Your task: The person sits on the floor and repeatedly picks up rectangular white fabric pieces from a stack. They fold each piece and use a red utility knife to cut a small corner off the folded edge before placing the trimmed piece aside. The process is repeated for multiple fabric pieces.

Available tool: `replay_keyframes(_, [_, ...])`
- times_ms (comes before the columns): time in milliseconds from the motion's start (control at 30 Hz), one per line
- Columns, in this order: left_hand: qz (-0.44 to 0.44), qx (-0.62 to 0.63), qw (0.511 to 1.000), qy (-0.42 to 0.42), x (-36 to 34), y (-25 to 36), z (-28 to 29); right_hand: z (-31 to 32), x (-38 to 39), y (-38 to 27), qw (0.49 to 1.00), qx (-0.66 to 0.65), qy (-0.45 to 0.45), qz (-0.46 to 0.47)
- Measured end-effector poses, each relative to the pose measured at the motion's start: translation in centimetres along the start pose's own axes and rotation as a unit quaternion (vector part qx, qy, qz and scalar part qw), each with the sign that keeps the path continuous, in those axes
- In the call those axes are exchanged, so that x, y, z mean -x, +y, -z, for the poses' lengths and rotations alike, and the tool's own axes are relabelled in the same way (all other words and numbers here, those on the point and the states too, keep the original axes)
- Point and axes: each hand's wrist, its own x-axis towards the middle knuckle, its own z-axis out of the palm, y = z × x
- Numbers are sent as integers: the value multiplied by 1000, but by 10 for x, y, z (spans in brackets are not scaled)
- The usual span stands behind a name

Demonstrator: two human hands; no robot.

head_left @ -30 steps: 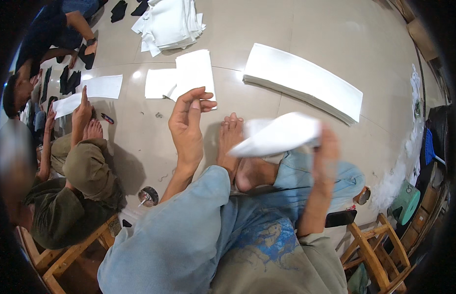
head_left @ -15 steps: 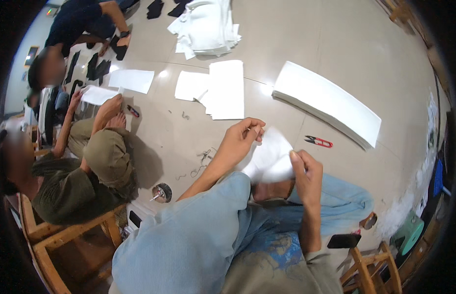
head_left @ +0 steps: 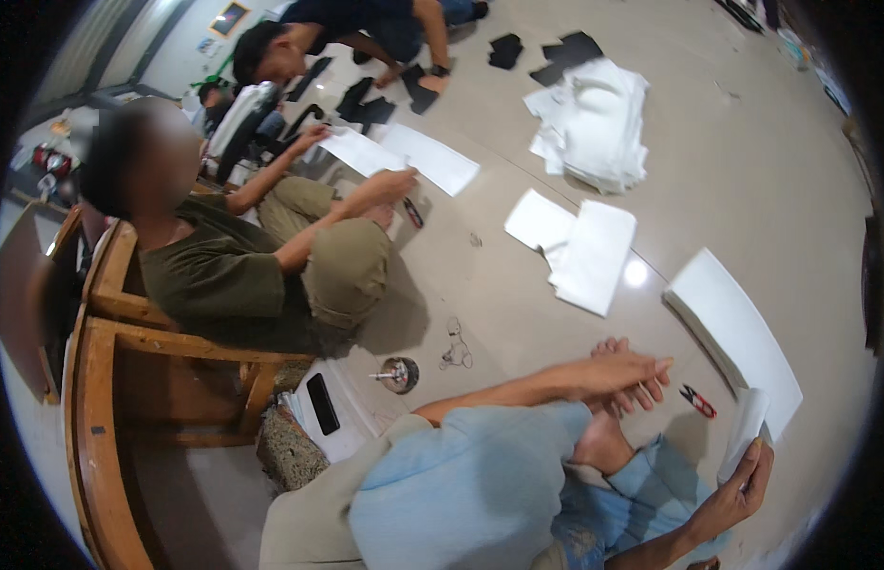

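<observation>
My left hand [head_left: 627,373] is held out over the floor by my bare foot, fingers apart and nothing in them. At the lower right, my right hand [head_left: 749,480] pinches a folded white cloth piece [head_left: 743,439] between thumb and fingers. That piece overlaps, in view, the near end of a long stack of white cloth strips [head_left: 727,318]. A pair of red-handled thread snips [head_left: 698,402] lies on the floor between my two hands. I cannot tell whether the held piece touches the stack.
Folded white cloth pieces [head_left: 594,256] and a larger white pile [head_left: 598,123] lie farther out. On the left, a seated co-worker [head_left: 228,271] holds a white piece [head_left: 361,152]. A round tin [head_left: 400,375], a phone [head_left: 322,404] and a wooden stool frame [head_left: 195,344] are beside me.
My left hand has let go of the white cloth. My right hand has carried it rightward, near the strip stack. The view has swung left, showing more of the co-workers.
</observation>
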Motion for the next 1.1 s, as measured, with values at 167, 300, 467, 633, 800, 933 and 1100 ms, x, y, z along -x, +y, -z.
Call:
replay_keyframes(167, [45,170,979,-100,16,-4,15,-65,29,0,981,-5,-158,116])
replay_keyframes(300, [85,-9,993,87,24,-39,42,-118,68,-17,901,-94,-417,69])
replay_keyframes(467, [83,90,982,141,34,-38,52,-102,50,53,932,-1,-361,8])
replay_keyframes(633, [76,148,980,110,38,-47,97,-109,34,137,946,-120,-250,-165])
replay_keyframes(800, [66,67,988,122,47,-64,105,-136,48,160,896,-283,-271,-211])
replay_keyframes(933, [43,31,973,225,44,-79,110,-151,36,153,857,-305,-347,-227])
replay_keyframes(1100, [15,-14,938,346,34,-80,118,-146,38,156,802,-340,-389,-301])
